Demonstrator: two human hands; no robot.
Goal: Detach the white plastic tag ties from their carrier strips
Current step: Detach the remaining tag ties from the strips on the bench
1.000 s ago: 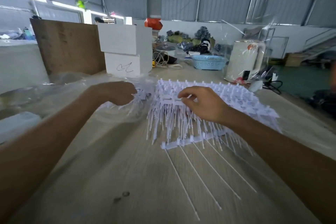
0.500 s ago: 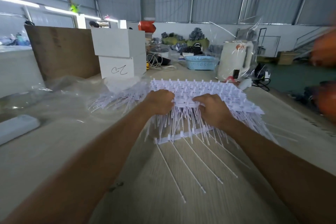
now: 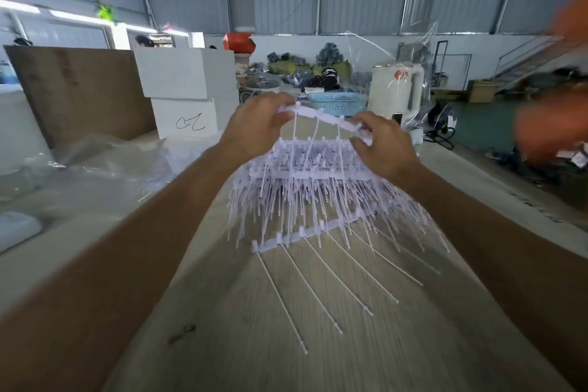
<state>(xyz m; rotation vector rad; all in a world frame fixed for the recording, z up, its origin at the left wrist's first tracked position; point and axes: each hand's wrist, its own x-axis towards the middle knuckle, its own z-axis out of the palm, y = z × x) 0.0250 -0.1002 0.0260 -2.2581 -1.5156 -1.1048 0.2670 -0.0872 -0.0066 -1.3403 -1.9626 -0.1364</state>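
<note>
i see my left hand (image 3: 254, 127) pinching the left end of a white carrier strip (image 3: 321, 116), fingers curled round it, and my right hand (image 3: 383, 145) pinching the strip's right end, so each grip is closed on the same strip. the strip is raised above the bench (image 3: 222, 344), tilted with its right end lower, and a few thin tag ties (image 3: 313, 137) hang from it down toward the pile of tag ties (image 3: 311, 188) just below my hands. nearer to me another carrier strip (image 3: 305, 234) rests at the pile's near edge, with long ties fanning across the wood toward me. clear plastic sheeting (image 3: 105, 162) lies on the left. far left stand white boxes (image 3: 187, 92) and a brown board (image 3: 79, 89); beyond my hands sit a blue basket (image 3: 337, 100) and a white appliance (image 3: 394, 92). a blurred orange shape (image 3: 553, 124) is at the right edge.
</note>
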